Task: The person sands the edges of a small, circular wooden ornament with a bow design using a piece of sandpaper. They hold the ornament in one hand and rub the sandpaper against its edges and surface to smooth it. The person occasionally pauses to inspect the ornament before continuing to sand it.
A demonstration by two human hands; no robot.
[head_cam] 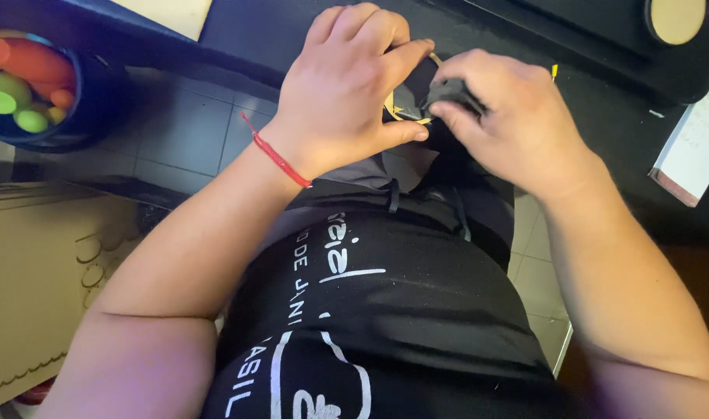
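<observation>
Hands: both hands are close together at the far middle of the view, over the near edge of the dark tabletop [238, 31].
Left hand: the left hand [343, 89] is curled, with its fingers and thumb pinched on a small tan piece [392, 105]. A thin red string bracelet [275, 154] sits on its wrist.
Right hand: the right hand [517, 116] is curled too, and its fingertips squeeze a small dark piece [446, 91].
Small pieces: the tan piece and the dark piece touch each other in the gap between the two hands. Most of both is hidden by fingers, so I cannot tell what shape they are.
Shirt: a black shirt [385, 326] with white print fills the near middle, right under the arms.
Bowl: a dark round bowl [91, 109] sits far left. It holds bright toy shapes in orange and green [17, 85].
Cardboard: a big brown cardboard sheet [29, 264] lies at the near left, with little round shapes cut in it.
Floor: grey floor tiles [184, 136] show between the bowl and the left arm.
Notepad: a white pad with a brown edge [692, 147] lies on the tabletop at the far right.
Round disc: a pale tan disc [675, 17] sits at the far right corner, well apart from the hands.
</observation>
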